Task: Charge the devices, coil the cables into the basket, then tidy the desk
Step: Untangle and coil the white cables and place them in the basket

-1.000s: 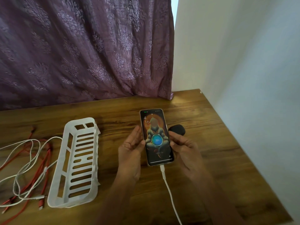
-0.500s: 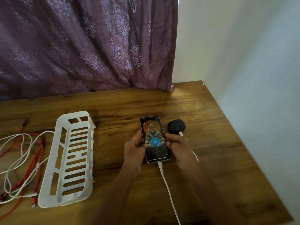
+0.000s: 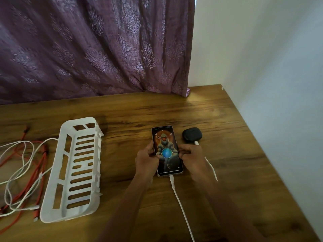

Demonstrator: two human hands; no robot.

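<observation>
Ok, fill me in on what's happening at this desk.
A person grips a phone by its edges, left hand on one side and right hand on the other. Its screen is lit and a white charging cable is plugged into its near end. A black earbud case lies just to the right on the desk, with a second white cable plugged in. The red and white cables lie tangled beside the white basket, not yet coiled into it.

Phone (image 3: 167, 151) screen: digits 4, 16 upper left; rest unreadable.
</observation>
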